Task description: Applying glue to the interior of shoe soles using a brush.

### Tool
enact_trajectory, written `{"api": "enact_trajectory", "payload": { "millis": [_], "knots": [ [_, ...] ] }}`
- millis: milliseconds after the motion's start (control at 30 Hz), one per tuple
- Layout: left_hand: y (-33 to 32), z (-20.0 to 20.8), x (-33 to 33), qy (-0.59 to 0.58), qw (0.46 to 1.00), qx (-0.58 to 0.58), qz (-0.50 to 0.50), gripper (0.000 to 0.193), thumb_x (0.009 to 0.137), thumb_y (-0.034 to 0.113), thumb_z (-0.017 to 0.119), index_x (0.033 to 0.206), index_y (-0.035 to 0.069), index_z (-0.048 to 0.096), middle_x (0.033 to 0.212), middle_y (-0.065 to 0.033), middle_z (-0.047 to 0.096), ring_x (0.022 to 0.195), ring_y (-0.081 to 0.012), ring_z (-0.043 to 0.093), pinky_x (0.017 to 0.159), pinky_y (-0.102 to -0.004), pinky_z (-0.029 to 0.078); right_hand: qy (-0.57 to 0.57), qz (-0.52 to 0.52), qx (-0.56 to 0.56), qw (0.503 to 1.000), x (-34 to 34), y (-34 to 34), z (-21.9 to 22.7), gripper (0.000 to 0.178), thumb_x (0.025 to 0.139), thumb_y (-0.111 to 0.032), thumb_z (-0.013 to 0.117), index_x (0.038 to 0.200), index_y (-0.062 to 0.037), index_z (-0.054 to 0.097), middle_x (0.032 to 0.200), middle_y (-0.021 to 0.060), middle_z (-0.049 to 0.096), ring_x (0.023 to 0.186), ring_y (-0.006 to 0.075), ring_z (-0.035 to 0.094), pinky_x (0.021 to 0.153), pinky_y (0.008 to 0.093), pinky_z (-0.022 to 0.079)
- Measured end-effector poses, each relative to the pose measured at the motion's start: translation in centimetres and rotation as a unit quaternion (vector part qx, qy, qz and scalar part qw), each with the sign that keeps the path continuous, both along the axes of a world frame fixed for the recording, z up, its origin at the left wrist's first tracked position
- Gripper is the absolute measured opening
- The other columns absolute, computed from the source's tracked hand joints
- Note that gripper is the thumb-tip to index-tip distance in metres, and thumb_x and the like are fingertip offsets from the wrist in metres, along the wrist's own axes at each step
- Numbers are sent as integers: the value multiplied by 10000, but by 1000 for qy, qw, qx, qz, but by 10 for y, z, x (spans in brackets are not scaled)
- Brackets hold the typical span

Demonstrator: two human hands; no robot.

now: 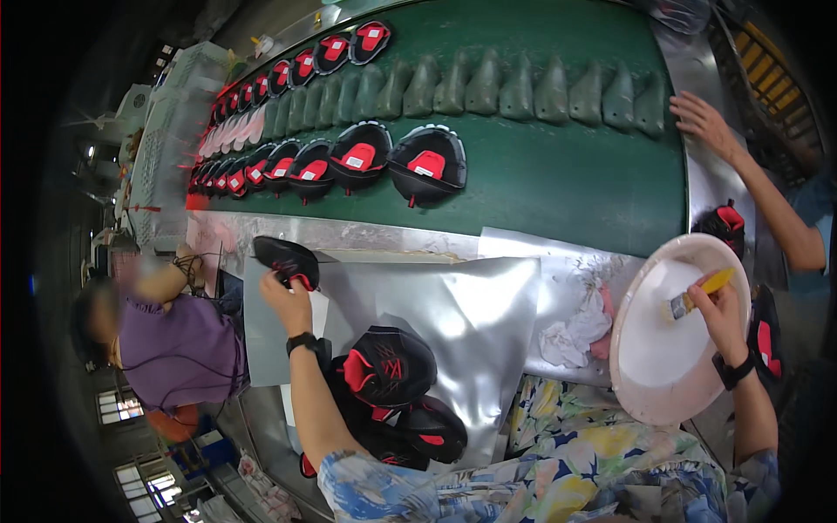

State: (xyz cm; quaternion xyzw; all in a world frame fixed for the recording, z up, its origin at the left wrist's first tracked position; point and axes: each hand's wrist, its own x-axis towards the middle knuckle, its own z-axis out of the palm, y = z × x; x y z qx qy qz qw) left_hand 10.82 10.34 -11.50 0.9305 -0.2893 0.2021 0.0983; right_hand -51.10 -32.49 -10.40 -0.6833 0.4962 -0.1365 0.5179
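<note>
My left hand point(286, 301) grips a black shoe upper point(281, 254) with a red lining, held up near the left end of the metal-topped bench point(471, 305). In my right hand point(722, 324) is a brush point(717, 281) with a yellow handle. Its bristles are over the inside of a wide white basin point(629, 349), which has white material in it; whether they touch it I cannot tell. Between my arms lies a pile of black shoe uppers point(399, 366) with red linings and red stitching.
Beyond the bench, a green conveyor belt point(558, 179) carries rows of black-and-red uppers point(427, 166) and dark green shoe lasts point(484, 87). A crumpled white cloth point(567, 338) lies beside the basin. One person in purple point(179, 349) is at left; another person's hand point(704, 122) reaches the belt's right edge.
</note>
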Motion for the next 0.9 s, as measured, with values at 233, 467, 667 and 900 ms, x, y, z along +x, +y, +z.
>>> {"api": "enact_trajectory", "payload": {
  "millis": [233, 467, 667, 900],
  "knots": [
    [-85, 70, -123, 122, 942, -257, -176, 520, 929, 104, 632, 1405, 1, 448, 1311, -140, 559, 1179, -236, 577, 1041, -373, 441, -19, 281, -131, 951, 25, 47, -4, 187, 849, -150, 749, 926, -21, 638, 825, 119, 673, 731, 252, 660, 700, 375, 517],
    [-147, 64, -214, 743, 571, -296, -185, 567, 1018, 422, 529, 1454, 70, 445, 1370, -121, 587, 1234, -274, 597, 1043, -456, 502, 7, 326, -254, 910, -30, 6, 19, 163, 828, -150, 749, 864, -43, 631, 832, 126, 665, 805, 325, 646, 756, 407, 501],
    [-240, 64, -301, 731, 548, -139, -381, 661, 989, 473, 557, 1508, 102, 386, 1425, -118, 549, 1271, -286, 568, 1070, -482, 473, -256, 167, -280, 910, -29, 2, 88, 195, 887, -185, 736, 923, -21, 636, 867, 100, 669, 776, 248, 636, 749, 327, 493],
    [-254, 32, -357, 467, 722, -120, -496, 632, 984, 437, 583, 1481, 83, 417, 1471, -133, 493, 1316, -312, 517, 1101, -462, 428, -218, -3, -307, 926, -38, 26, 82, 328, 860, -251, 757, 900, 23, 581, 718, 163, 648, 639, 318, 643, 605, 375, 492]
  ]
}}
